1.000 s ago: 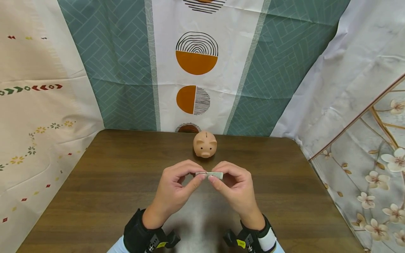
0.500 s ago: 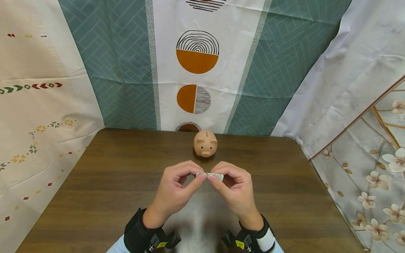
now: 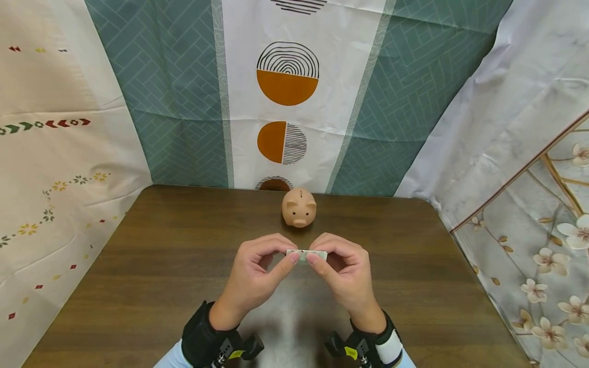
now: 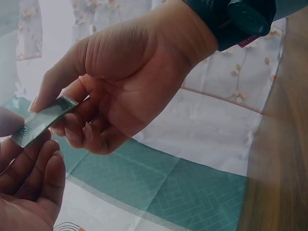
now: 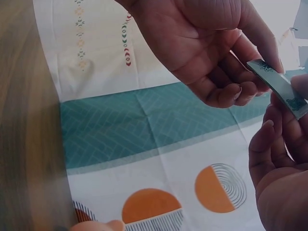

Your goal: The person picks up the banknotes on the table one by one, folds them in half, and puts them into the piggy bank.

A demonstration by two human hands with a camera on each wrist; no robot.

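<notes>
Both hands hold a narrow, pale green folded banknote [image 3: 302,255] level above the table. My left hand [image 3: 256,273] pinches its left end between thumb and fingers. The other end is pinched the same way by my right hand [image 3: 344,272]. Dark green printing shows on the banknote [image 4: 48,118] in the left wrist view. Seen from the right wrist, the banknote [image 5: 278,85] is a flat strip with the thumbs on one face and fingers behind. Just beyond the hands stands a peach-coloured piggy bank [image 3: 299,208], facing me, with a dark slot on top.
The brown wooden table [image 3: 152,266] spreads around the hands. A green and white patterned cloth [image 3: 184,102] hangs behind its far edge. Pale printed cloths hang at the left [image 3: 55,168] and right [image 3: 520,204]. Each wrist wears a black strapped device [image 3: 216,337].
The thumbs have moved slightly apart along the banknote, showing more of its middle. Both hands keep their pinch and stay in nearly the same place. The piggy bank has not moved on the table.
</notes>
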